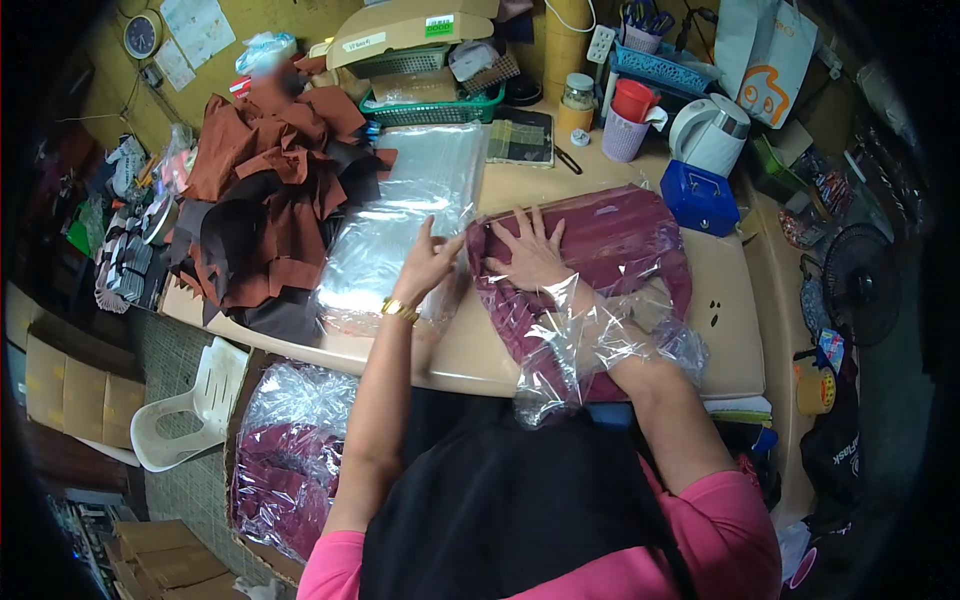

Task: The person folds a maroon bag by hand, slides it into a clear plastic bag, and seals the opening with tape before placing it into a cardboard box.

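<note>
A folded maroon garment (pixel 625 235) lies on the table in a clear plastic bag (pixel 560 350), whose loose end is crumpled toward me. My right hand (pixel 530 250) presses flat on the garment's left part with fingers spread. Clear film lies around that wrist and forearm, and the hand appears to be inside the bag. Just left of the garment's edge, my left hand (pixel 432 262) has its fingers stretched out and holds nothing. Beneath it is a stack of clear plastic bags (pixel 395 225). A gold watch (pixel 400 310) sits on my left wrist.
Brown and black fabric (pixel 265 210) is heaped at the left. A blue metal box (pixel 700 198), a white kettle (pixel 712 135) and a green basket (pixel 435 108) stand behind. Below the table edge, a cardboard box (pixel 240 440) holds bagged maroon items beside a white chair (pixel 190 410).
</note>
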`<state>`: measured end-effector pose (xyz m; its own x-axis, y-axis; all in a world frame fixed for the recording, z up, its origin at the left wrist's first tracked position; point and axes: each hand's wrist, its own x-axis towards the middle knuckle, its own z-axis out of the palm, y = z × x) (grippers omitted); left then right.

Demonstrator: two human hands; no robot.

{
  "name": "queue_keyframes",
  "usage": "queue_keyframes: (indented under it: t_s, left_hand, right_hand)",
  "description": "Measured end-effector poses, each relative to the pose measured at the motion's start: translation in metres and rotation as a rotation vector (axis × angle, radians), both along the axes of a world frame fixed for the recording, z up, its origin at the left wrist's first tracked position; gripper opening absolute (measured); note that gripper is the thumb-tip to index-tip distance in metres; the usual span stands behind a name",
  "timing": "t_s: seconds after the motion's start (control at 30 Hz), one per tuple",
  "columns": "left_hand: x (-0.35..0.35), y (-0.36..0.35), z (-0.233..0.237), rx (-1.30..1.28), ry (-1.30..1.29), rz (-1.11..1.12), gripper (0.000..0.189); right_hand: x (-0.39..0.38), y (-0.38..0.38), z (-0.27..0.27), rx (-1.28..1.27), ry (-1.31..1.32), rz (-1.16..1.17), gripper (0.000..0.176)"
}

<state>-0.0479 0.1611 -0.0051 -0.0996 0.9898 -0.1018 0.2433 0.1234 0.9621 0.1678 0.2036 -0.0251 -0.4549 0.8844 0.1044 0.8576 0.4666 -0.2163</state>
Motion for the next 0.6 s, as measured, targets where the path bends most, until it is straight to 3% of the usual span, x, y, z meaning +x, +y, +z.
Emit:
queue_keyframes:
  t_s: [0.03, 0.1, 0.13, 0.2, 0.23, 0.27, 0.33, 0.37, 0.43, 0.47, 0.53, 0.6]
  left_hand:
    - [0.009, 0.021, -0.008, 0.009, 0.002, -0.004, 0.087]
    - [0.03, 0.051, -0.021, 0.296, 0.615, 0.147, 0.095]
    - [0.034, 0.054, -0.016, 0.303, 0.614, 0.134, 0.095]
    - [0.04, 0.06, -0.002, 0.1, 0.599, 0.035, 0.094]
    - [0.036, 0.068, -0.011, 0.052, 0.581, -0.041, 0.07]
    - [0.031, 0.07, -0.016, 0.057, 0.582, -0.052, 0.07]
    - [0.028, 0.065, -0.026, -0.118, 0.12, -0.032, 0.041]
    - [0.033, 0.06, -0.03, -0.118, 0.123, -0.039, 0.041]
    - [0.042, 0.051, -0.036, 0.022, -0.437, 0.093, 0.018]
    - [0.05, 0.045, -0.023, 0.015, -0.434, 0.093, 0.018]
    - [0.059, 0.037, 0.0, -0.005, -0.768, 0.179, 0.008]
    - [0.049, 0.049, -0.017, -0.022, -0.813, 0.169, 0.009]
  right_hand:
    - [-0.001, 0.003, -0.003, 0.001, 0.132, 0.046, 0.075]
    - [0.007, 0.014, -0.007, -0.014, 0.482, 0.149, 0.067]
    - [0.016, 0.017, 0.001, -0.009, 0.483, 0.135, 0.067]
    - [0.041, 0.026, 0.023, 0.013, 0.156, -0.202, 0.066]
    - [0.06, 0.042, 0.021, 0.007, 0.056, -0.309, 0.069]
    - [0.08, 0.055, 0.015, 0.0, -0.046, -0.414, 0.073]
    - [0.112, 0.063, -0.002, 0.069, -0.022, -0.497, 0.077]
    - [0.119, 0.063, -0.004, 0.134, 0.001, -0.567, 0.082]
    - [0.12, 0.069, -0.004, 0.077, -0.014, -0.547, 0.085]
    - [0.119, 0.069, -0.002, 0.02, -0.036, -0.516, 0.088]
    - [0.12, 0.069, 0.005, -0.015, -0.075, -0.502, 0.088]
    - [0.124, 0.067, 0.016, -0.05, -0.12, -0.481, 0.088]
